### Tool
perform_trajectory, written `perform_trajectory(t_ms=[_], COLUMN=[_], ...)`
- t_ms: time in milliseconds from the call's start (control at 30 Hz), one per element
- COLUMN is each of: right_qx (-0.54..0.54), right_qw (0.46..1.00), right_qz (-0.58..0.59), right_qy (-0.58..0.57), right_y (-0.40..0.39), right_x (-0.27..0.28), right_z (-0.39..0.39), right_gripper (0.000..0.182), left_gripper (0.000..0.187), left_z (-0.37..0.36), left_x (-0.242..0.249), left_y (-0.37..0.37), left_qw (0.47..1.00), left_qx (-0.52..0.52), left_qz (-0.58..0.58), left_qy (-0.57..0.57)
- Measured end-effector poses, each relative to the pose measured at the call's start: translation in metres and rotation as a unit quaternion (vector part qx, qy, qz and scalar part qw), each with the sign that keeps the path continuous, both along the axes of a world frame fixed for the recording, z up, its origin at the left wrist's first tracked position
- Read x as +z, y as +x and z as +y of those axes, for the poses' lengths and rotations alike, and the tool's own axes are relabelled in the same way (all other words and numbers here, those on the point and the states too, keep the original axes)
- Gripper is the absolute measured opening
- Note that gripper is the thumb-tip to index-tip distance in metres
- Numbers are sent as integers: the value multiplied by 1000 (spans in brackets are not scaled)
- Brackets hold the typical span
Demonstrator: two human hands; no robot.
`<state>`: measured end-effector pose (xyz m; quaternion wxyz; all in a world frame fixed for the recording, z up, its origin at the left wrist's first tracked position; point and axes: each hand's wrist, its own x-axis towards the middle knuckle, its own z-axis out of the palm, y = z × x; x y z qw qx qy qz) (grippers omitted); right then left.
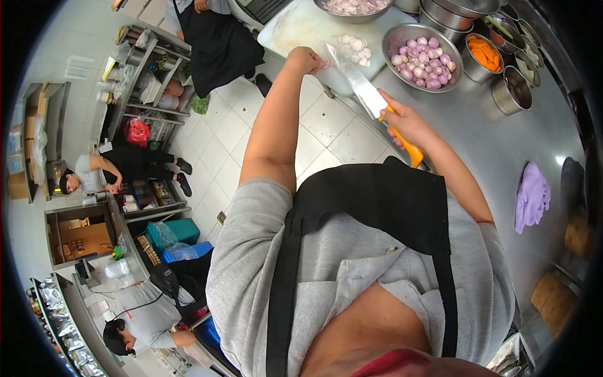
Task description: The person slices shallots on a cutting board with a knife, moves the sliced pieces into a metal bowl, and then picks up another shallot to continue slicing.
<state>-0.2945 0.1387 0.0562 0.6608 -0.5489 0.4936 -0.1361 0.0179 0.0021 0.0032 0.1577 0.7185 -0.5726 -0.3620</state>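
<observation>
Left hand: in the head view, fingertips of the left hand (304, 61) pinched together on a small pinkish piece (326, 64), near the knife's tip.
Right hand: fingers of the right hand (408, 124) wrapped around the orange handle of the knife (359, 85), blade angled over the cutting board's edge.
Cutting board: pale peeled pieces (359, 51) lie on the cutting board (279, 32), just beside the blade.
Steel bowl: whole purple shallots (428, 64) fill the steel bowl (388, 41) (skins apparently off), near the board's right edge.
Counter: a crumpled purple cloth or glove (532, 196) lies on the metal counter (477, 144).
</observation>
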Motion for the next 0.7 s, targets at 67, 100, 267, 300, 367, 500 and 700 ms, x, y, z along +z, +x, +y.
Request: perform_trajectory(t_ms=[67,100,267,300,367,500,700], right_qx=[2,1,0,0,5,14,15], right_qw=[997,997,996,996,994,993,995], right_qz=[-50,-50,-59,-58,-71,-71,-54], right_qy=[54,55,68,69,78,94,80], right_y=[4,4,1,1,0,4,12], right_x=[-13,-13,-14,-14,-14,-16,-20], right_z=[2,3,3,3,3,0,-7], right_gripper=[52,52,51,51,52,52,53], left_gripper=[20,20,30,30,35,38,38], left_z=[-1,-1,1,-1,-3,-10,-16], left_x=[6,8,22,24,25,11,15], left_y=[-2,-1,-10,-14,-18,-12,-10], left_qw=[999,999,993,993,965,969,964], left_qx=[-7,-8,-55,-56,-145,-108,-160], left_qz=[-10,-11,-84,-84,-216,-223,-209], left_qy=[35,36,55,55,44,14,35])
